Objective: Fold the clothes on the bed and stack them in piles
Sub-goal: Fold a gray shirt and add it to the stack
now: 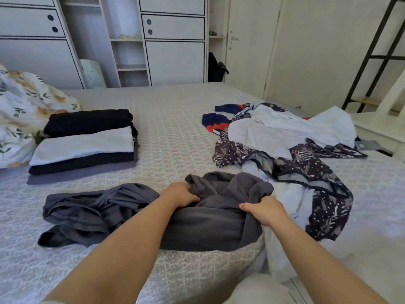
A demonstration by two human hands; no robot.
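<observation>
A dark grey garment (98,211) lies crumpled across the near middle of the bed (171,128). My left hand (180,194) grips a bunched fold at its top. My right hand (265,210) grips its right edge, fingers curled into the cloth. A pile of folded clothes (85,145), black, white, black and grey-purple, sits at the left. At the right lies a loose heap of unfolded clothes (285,137): white pieces, a dark purple patterned garment (324,194) and a navy and red one (215,121).
A floral pillow (19,110) lies at the far left of the bed. White wardrobes (173,40) stand behind the bed. At the right are a door, a black ladder frame (372,58) and a white bedside surface (377,126).
</observation>
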